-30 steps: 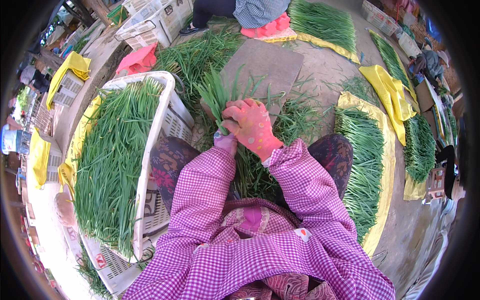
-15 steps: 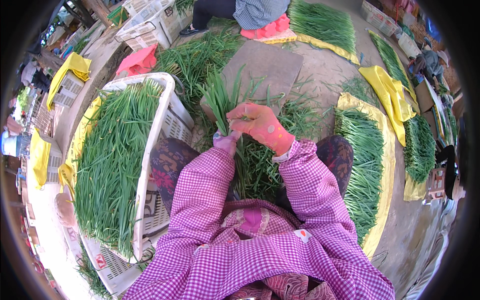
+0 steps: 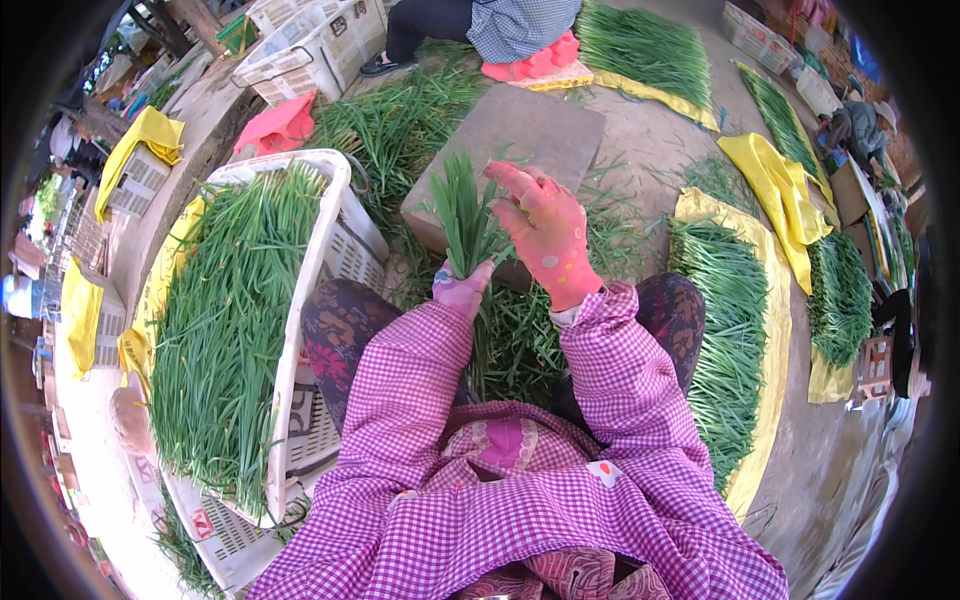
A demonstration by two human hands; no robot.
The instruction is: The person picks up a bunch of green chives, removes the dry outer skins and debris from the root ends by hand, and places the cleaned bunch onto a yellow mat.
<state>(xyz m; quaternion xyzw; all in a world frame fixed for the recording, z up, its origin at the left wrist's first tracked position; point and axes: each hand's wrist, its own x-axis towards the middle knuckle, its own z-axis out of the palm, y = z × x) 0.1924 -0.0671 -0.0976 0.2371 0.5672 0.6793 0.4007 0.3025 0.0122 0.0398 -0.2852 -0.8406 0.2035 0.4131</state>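
The bunch of green leaves stands between the knees, its tips now near 12 o'clock; half a second ago they leaned more toward 11. At its 6 o'clock, the left hand, in a pale purple glove, is closed around it. The right hand, in a coral glove, has come away from the left and lifted; it is at 3 o'clock beside the leaves, thumb and fingers parted in a loose curl. Whether 1 thin leaf lies between those fingertips is too small to tell. The change leaves the bunch borne by 1 hand, with the other freed from the gripped part.

Loose greens lie at 5 o'clock between the knees. The grey slab is at 1 o'clock, and a tangled pile at 11. Farther out, the white crate of leaves sits at 8 to 9 o'clock, and a neat row lies on a yellow mat at 4. Beyond the slab, at 12, a co-worker sits on a coral seat.
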